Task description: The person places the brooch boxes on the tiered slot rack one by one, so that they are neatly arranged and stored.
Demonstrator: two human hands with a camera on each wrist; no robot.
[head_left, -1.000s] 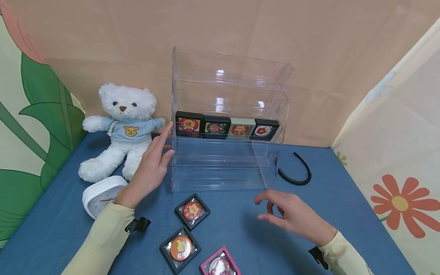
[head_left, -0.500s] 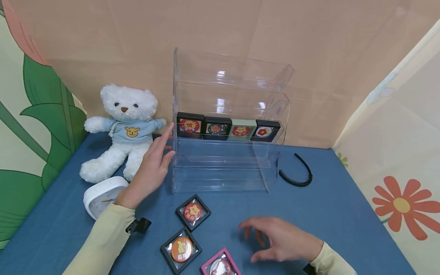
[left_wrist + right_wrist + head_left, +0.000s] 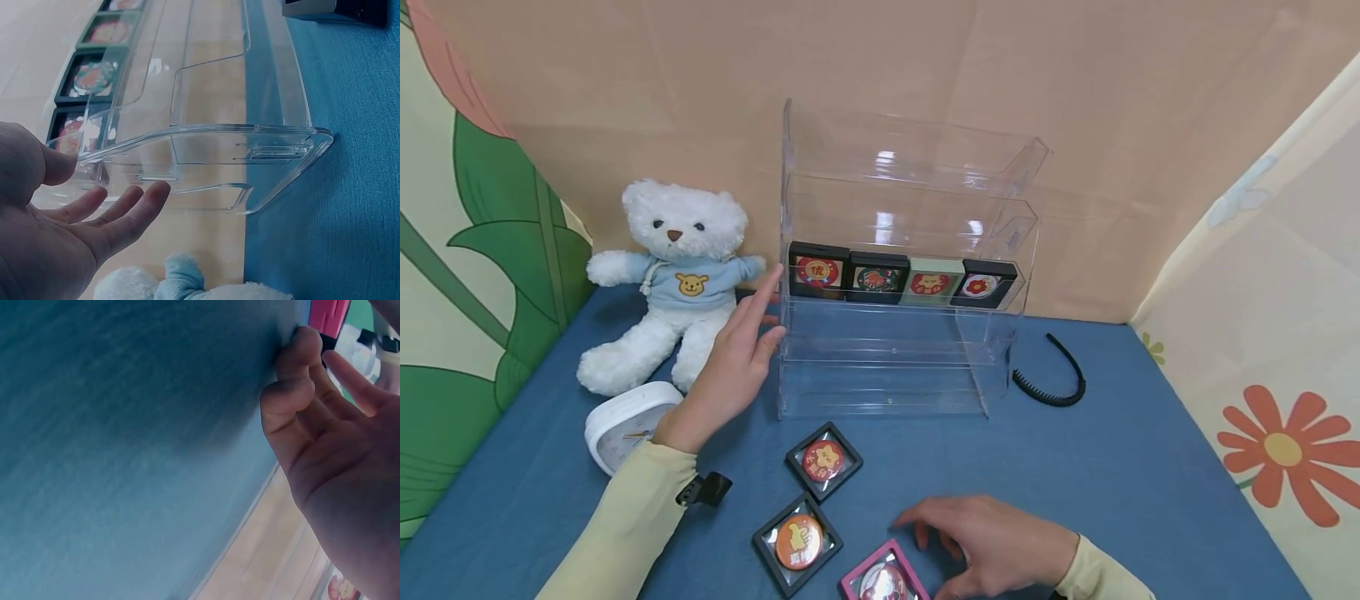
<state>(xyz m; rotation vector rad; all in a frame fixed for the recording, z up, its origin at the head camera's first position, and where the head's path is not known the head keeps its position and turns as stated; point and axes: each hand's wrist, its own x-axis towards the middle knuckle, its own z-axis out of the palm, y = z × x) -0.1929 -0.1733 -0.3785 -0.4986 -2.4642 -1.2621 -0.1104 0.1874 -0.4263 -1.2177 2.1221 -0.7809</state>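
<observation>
My left hand (image 3: 728, 367) lies along the left side of a clear acrylic display rack (image 3: 883, 392), its fingers fairly straight. In the left wrist view, the thumb is at the rack's edge and the other fingers are spread beside the side panel. Low over the blue cloth, my right hand (image 3: 992, 542) holds nothing, its fingers loosely bent. The pink-framed badge case (image 3: 886, 575) is just left of its fingertips, its lower part cut off by the frame. Two black-framed badge cases (image 3: 799, 542) lie flat farther left. Several framed badges (image 3: 880, 279) stand in a row on one rack tier.
A white teddy bear (image 3: 688, 287) in a blue hoodie sits left of the rack. In front of it a white clock (image 3: 628, 425) lies partly behind my left wrist. A black coiled band (image 3: 1060, 398) lies right of the rack.
My right hand has moved left and toward the front edge, down beside the pink-framed badge case. The left hand has stayed at the rack's side.
</observation>
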